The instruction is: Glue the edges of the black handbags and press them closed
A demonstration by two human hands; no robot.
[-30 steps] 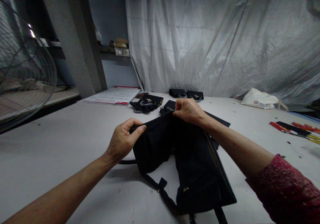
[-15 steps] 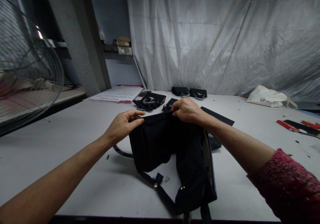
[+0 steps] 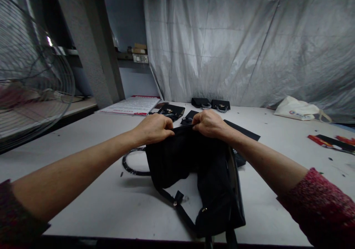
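A black fabric bag (image 3: 213, 182) stands on the white table, its dark lining facing me and its straps hanging at the bottom. My left hand (image 3: 156, 128) pinches the top edge of the bag near its left corner. Close beside it, my right hand (image 3: 206, 124) grips the same edge further right, fingers closed on the fabric. A round dark handle (image 3: 130, 165) sticks out at the bag's left side. Small metal pieces show on the lower straps.
Behind the bag lie finished-looking black bags (image 3: 221, 105) and black pieces (image 3: 172, 111). A printed board (image 3: 130, 105) lies back left, beside a wire fan (image 3: 55, 78). To the right are a cream cloth bag (image 3: 296, 109) and a red-and-black item (image 3: 327, 142).
My left hand has moved right along the top edge and closed on it, nearer my right hand. The round handle at the left shows more fully.
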